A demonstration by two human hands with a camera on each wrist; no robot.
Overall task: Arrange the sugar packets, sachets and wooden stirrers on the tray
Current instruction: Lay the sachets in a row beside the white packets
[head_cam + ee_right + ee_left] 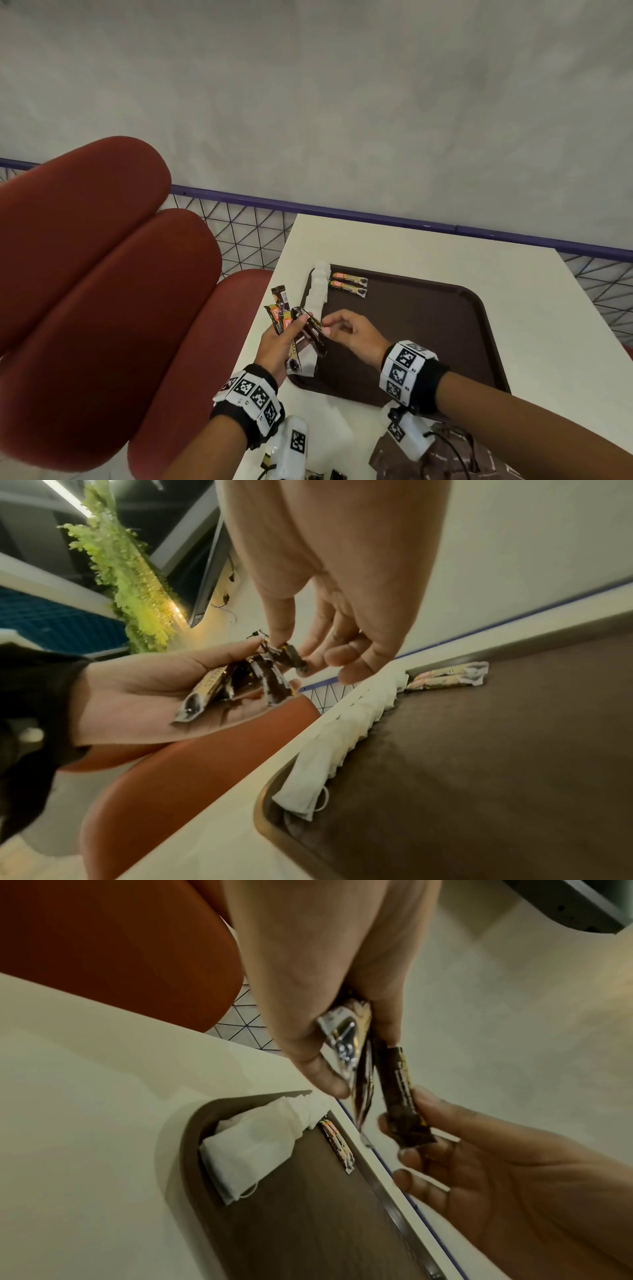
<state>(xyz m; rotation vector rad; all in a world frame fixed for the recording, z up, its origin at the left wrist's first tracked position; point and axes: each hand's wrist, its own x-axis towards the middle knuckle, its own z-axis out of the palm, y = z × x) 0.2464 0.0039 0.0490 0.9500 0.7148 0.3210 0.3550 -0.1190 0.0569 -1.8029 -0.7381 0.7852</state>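
A brown tray (411, 325) lies on the white table (445, 250). A row of white sugar packets (318, 291) runs along its left edge, and two orange-and-gold sachets (349, 284) lie side by side at its far left corner. My left hand (291, 329) hovers over the tray's left edge and grips a fanned bunch of sachets (279, 310). Thumb and forefinger of my right hand (339, 325) pinch one dark sachet (313, 334) (404, 1096) right at that bunch. In the right wrist view the pinched dark sachet (289, 656) touches the left thumb. No stirrers show.
Red padded seats (102, 274) stand left of the table, close to its edge. A wire-mesh fence with a purple rail (342, 214) runs behind the table. A brown patterned bag (445, 455) lies on the near right of the table.
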